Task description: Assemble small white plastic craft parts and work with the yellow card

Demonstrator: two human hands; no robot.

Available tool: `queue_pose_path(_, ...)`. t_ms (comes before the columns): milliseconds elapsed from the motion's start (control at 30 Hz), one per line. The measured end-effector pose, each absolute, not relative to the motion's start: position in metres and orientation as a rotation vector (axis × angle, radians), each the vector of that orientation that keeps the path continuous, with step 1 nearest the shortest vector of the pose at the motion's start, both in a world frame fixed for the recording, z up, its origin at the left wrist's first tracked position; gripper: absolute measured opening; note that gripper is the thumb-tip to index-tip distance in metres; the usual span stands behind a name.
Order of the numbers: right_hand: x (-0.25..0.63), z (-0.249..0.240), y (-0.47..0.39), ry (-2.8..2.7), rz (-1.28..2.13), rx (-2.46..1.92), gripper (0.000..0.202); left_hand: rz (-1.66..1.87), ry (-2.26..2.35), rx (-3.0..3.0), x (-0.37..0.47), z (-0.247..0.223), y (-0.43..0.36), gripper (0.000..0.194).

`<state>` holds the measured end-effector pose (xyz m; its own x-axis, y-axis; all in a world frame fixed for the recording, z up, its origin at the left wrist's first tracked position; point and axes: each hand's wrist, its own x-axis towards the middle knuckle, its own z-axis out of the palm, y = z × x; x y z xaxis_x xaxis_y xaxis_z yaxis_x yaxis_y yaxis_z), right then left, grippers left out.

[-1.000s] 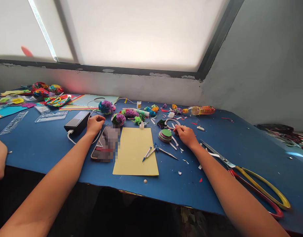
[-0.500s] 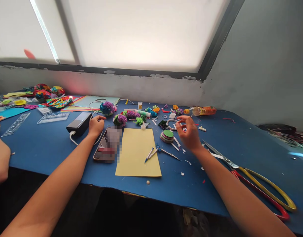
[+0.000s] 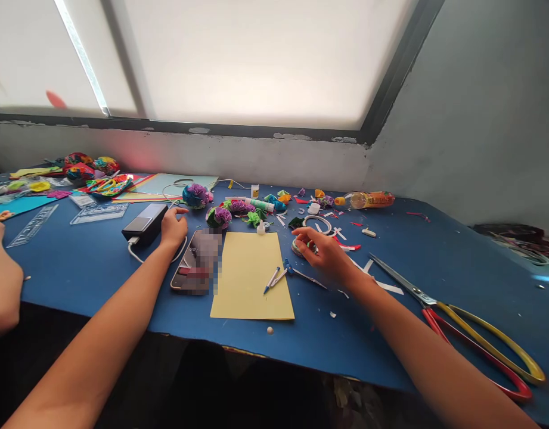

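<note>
My left hand (image 3: 174, 228) rests beside the black device (image 3: 145, 223), its fingers loosely curled; what they hold, if anything, is too small to name. Over the round stack of paper discs (image 3: 298, 248) hangs my right hand (image 3: 321, 253), fingers apart and nothing visible in them, hiding most of the stack. A yellow paper sheet (image 3: 247, 262) lies between the hands, with a blue and white compass (image 3: 281, 275) across its right edge. Left of the sheet is a phone (image 3: 194, 265). A white ring (image 3: 318, 225) lies just behind my right hand.
Large scissors (image 3: 428, 301) lie open at the right. Crumpled paper flowers (image 3: 196, 195), a glue stick (image 3: 260, 205) and a bottle (image 3: 368, 200) stand along the back. White paper scraps surround my right forearm. Another person's arm (image 3: 1, 280) is at the far left edge.
My right hand has moved left and down, from near the white ring to over the disc stack. My left hand has barely moved.
</note>
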<state>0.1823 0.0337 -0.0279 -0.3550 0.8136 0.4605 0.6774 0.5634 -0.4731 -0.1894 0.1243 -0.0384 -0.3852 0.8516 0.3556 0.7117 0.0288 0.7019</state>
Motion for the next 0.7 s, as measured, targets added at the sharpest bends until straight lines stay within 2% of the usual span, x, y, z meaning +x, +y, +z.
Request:
queue_pose_path(333,0.167,-0.031,0.026,-2.209,0.321,-1.105,0.029,1.516,2.056,1.825,-0.175,-0.022,0.115,0.031)
queue_pose_path(567,0.163,-0.025,0.019,-2.255,0.250,-1.078,0.028,1.670,1.781,1.964,-0.152,0.019,0.076,0.028)
queue_pose_path(700,0.161,-0.025,0.018,-2.313,0.158,-1.024,0.027,1.634,1.546,2.236,-0.109,0.031,0.041,0.026)
